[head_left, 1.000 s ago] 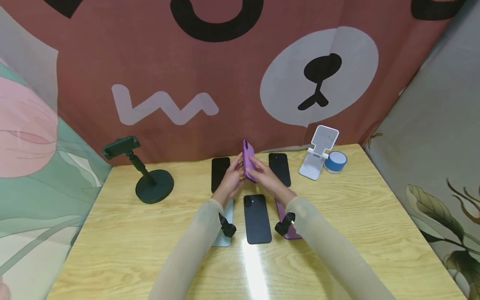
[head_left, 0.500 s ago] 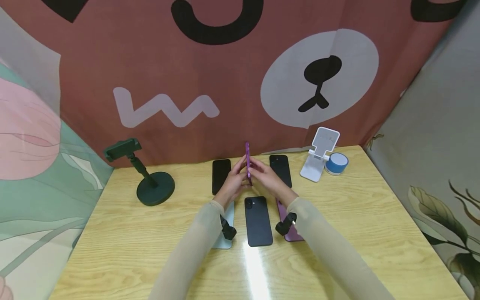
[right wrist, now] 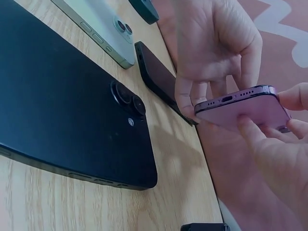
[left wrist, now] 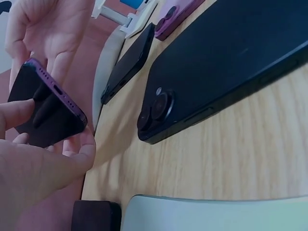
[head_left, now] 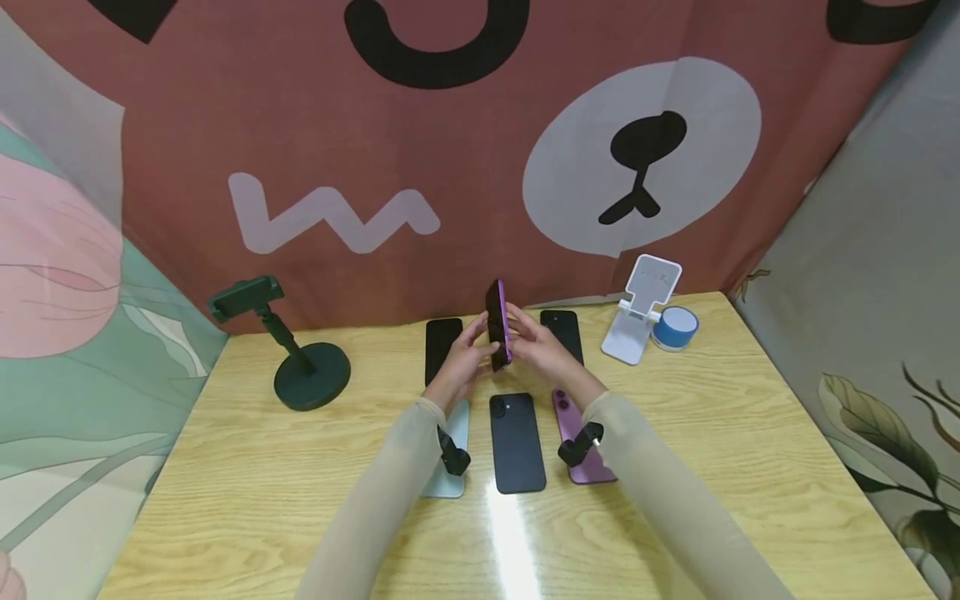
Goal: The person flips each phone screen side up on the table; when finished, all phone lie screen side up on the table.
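Both hands hold up a purple phone (head_left: 496, 323) above the table's far half, its dark screen angled left and its purple edge showing. In the left wrist view, the thumb of my left hand (head_left: 462, 360) lies on the dark screen (left wrist: 41, 108), and a finger curls at the lower corner. My right hand (head_left: 546, 357) grips from the other side; its thumb presses the purple back (right wrist: 224, 115) in the right wrist view. Below the hands lies a black phone (head_left: 517, 443), camera side up. A second purple phone (head_left: 588, 467) lies partly under the right wrist.
A pale green phone (head_left: 448, 479) lies under the left wrist. Dark phones lie behind, one at left (head_left: 441, 343) and another at right (head_left: 564, 332). A dark green phone stand (head_left: 311, 375) is at left; a white folding stand (head_left: 637, 321) and a blue-and-white cylinder (head_left: 675, 327) are at right.
The held phone has turned from showing its purple back, through edge-on, to showing its dark screen. My right wrist has shifted slightly right, uncovering more of the purple phone on the table.
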Demonstrator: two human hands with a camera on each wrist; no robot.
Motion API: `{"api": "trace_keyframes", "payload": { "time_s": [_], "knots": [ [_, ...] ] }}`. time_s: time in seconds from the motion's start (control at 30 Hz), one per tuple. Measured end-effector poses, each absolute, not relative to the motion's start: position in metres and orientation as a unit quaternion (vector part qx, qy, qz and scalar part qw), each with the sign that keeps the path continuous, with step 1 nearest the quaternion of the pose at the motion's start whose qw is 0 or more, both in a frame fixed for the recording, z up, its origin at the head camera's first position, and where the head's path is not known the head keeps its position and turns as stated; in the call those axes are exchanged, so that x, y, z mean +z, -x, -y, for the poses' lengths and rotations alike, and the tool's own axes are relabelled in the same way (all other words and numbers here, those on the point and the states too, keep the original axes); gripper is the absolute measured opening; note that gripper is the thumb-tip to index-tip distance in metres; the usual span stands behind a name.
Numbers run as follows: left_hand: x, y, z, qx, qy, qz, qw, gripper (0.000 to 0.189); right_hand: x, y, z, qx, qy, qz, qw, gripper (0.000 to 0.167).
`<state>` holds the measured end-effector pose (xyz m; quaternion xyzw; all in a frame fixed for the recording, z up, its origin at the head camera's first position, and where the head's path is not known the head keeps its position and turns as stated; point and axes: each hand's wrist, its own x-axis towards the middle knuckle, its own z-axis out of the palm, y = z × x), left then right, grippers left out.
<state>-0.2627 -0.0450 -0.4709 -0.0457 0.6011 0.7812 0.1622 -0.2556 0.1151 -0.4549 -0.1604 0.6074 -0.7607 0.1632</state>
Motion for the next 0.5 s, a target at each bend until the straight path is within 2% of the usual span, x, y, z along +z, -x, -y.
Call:
{"api": "trace_keyframes", "payload": {
  "time_s": [0.5],
  "knots": [
    [-0.4715, 0.2643, 0.0523, 0.753, 0.062, -0.634, 0.167, 0.066, -0.4519, 0.2524, -0.1211, -0.725, 0.164, -0.647, 0.172, 0.069]
  ]
}}
